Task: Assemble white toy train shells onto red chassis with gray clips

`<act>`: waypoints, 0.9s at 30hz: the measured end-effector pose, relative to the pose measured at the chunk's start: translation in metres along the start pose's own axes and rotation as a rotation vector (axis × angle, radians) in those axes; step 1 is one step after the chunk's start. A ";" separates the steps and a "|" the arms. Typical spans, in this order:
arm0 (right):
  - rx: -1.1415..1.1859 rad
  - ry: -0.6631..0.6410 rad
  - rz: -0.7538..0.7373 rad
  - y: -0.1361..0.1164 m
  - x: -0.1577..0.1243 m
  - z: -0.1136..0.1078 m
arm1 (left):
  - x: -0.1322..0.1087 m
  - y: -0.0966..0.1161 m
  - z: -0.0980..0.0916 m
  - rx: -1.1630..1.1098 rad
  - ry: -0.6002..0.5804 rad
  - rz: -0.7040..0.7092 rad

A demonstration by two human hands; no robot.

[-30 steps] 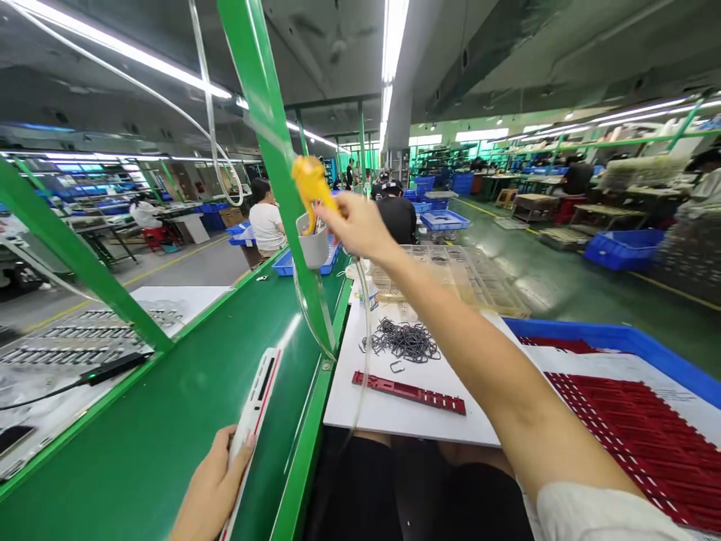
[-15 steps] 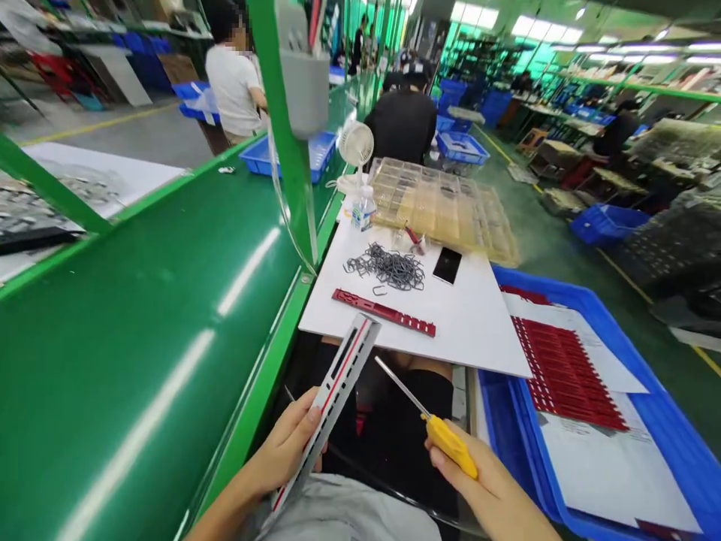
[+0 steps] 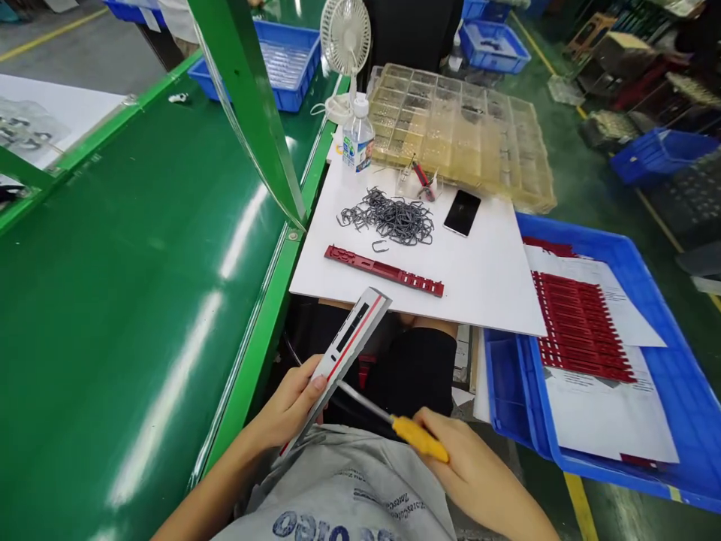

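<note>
While the left hand (image 3: 296, 400) wraps the middle of a long white slotted housing (image 3: 350, 340) with a red stripe, the right hand (image 3: 462, 454) grips a screwdriver (image 3: 417, 437) by its yellow handle, shaft pointing left to the housing's edge; whether the tip touches, I cannot tell. Tilted over the lap, the housing lies right of the green conveyor belt (image 3: 163, 300), by the white tabletop's (image 3: 484, 289) near edge. It looks light, stiff, perhaps slippery; its long edges seem the best hold, its slotted face likelier to crack.

A factory assembly floor: green conveyor belt (image 3: 152, 300), blue bins (image 3: 608, 481), parts sorter (image 3: 451, 135), stacked red strips (image 3: 583, 327).
</note>
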State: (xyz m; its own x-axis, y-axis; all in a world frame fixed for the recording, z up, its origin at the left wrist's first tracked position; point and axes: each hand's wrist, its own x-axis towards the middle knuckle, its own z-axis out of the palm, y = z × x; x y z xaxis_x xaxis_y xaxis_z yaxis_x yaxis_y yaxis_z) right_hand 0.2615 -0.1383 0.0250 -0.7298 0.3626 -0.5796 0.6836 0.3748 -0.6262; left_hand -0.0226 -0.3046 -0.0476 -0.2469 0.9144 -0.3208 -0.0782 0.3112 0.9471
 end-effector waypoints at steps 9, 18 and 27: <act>-0.107 -0.014 0.037 0.001 0.003 0.009 | 0.002 -0.009 -0.010 -0.005 0.034 -0.056; -0.090 0.009 0.061 0.007 0.004 0.013 | 0.002 -0.005 -0.012 0.025 -0.003 -0.050; -0.091 -0.010 0.065 0.013 0.008 0.013 | 0.002 -0.005 -0.016 0.033 -0.026 -0.050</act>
State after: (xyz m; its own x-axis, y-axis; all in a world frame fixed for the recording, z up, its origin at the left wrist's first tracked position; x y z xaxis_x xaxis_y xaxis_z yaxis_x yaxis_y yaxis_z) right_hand 0.2644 -0.1415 0.0049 -0.6839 0.3801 -0.6228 0.7270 0.4267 -0.5379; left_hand -0.0388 -0.3081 -0.0531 -0.2186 0.9038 -0.3680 -0.0579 0.3644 0.9294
